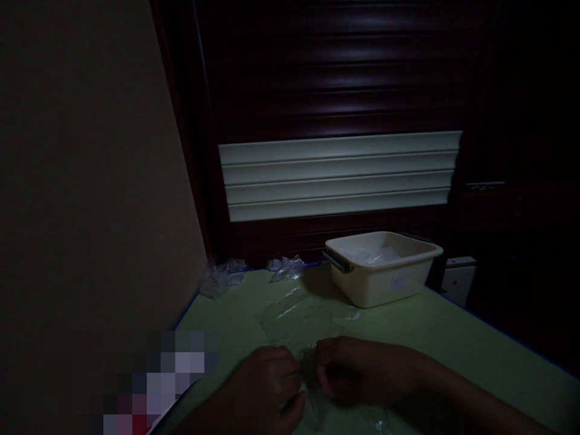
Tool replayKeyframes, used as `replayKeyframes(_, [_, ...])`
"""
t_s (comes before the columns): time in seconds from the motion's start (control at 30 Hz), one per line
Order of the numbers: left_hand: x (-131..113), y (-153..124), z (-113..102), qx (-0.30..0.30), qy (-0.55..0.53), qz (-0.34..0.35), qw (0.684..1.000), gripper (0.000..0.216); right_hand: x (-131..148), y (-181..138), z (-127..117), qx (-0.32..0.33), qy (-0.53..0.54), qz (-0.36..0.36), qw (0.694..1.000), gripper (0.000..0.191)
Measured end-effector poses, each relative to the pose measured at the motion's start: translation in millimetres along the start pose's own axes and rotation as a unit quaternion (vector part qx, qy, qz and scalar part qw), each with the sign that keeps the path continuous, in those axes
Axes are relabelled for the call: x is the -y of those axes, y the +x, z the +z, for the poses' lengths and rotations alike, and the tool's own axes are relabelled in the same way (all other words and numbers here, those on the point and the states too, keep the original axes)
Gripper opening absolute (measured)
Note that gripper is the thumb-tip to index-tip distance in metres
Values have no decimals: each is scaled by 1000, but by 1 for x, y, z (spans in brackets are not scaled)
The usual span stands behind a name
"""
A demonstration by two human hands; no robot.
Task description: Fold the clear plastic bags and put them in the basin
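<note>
My left hand (265, 386) is low in the view, its fingers curled in a pinch at the left edge of a small clear plastic bag (312, 386). Opposite it, my right hand (357, 371) is closed, with thumb and fingers together at the bag's right edge. The bag stretches between the two hands just above the green tabletop (453, 350). Its exact outline is hard to make out in the dim light. A larger flat clear plastic bag (290, 311) lies on the table beyond my hands.
A cream plastic tub (389, 284) with dark handles stands at the back right, with clear plastic pieces inside. Crumpled clear bags (222, 278) sit at the back left, and another crumpled bag (286, 267) is nearby. A wall (113, 181) borders the left side.
</note>
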State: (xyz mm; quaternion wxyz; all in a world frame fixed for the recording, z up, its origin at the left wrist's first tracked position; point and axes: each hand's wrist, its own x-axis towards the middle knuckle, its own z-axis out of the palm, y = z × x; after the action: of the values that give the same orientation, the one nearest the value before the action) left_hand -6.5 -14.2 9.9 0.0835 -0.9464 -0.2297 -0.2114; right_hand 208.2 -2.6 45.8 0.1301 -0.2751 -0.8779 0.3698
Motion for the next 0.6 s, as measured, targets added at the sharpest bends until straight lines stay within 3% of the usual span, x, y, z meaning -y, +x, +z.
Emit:
replayKeyframes(0.1, [1, 0, 1, -15, -5, 9, 1000, 12, -4, 2, 1, -31, 48, 33, 998, 13])
replayKeyframes(0.2, [0, 0, 1, -24, -8, 14, 1000, 11, -10, 6, 5, -74, 110, 22, 991, 2])
replayKeyframes(0.37, [-2, -1, 1, -37, -8, 6, 999, 11, -21, 15, 16, -153, 186, 16, 970, 10])
replayKeyframes(0.6, [-2, -2, 2, -40, 0, 2, 999, 9, -21, 24, 23, -205, 134, 59, 968, 8])
